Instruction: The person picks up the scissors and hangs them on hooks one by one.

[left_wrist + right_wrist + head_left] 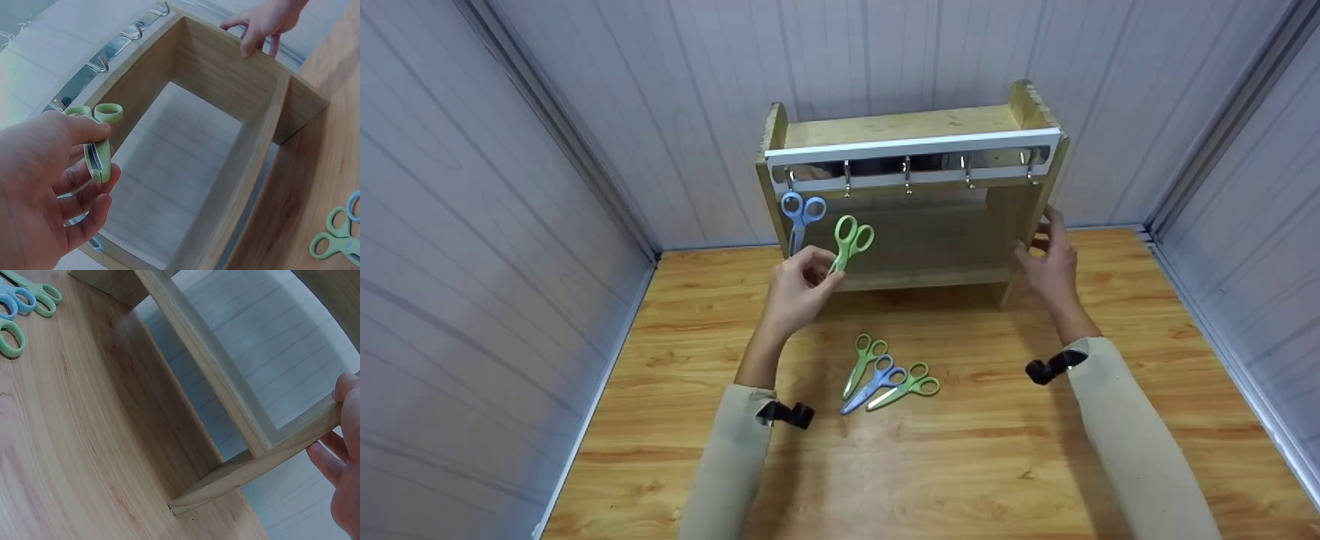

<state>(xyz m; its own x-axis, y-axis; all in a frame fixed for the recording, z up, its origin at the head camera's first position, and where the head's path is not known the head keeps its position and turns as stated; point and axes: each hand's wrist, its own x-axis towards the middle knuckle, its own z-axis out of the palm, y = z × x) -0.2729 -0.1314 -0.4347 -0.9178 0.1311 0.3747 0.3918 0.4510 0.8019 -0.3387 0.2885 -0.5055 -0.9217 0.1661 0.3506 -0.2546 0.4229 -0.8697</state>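
A wooden shelf [900,126] stands on a shiny yellow-brown surface [975,465] with wavy wood lines. Behind the shelf I see a pale back wall [870,52] with up-and-down lines. More pale walls stand to its left [495,262] and right [1252,187]. A white and shiny strip [877,145] runs along the front of the shelf near its top, and five metal hooks [907,176] stick out of it. Some blue scissors [797,217] hang at the hook on the shelf's left end. In front of the shelf, three more scissors lie close together: a green pair [856,375], a blue pair [870,391] in the middle and another green pair [910,386]. Any writing on them is too small for me to read.

My left hand [802,289] is in front of the shelf, near its left end. Its gap is narrow: thumb and fingers pinch some green scissors [846,247] by the blade part. The loops point up, just right of the hanging scissors and lower than the hooks.

My right hand [1051,262] grips the shelf's right side board [1020,210], with the thumb on one side and fingers on the other.
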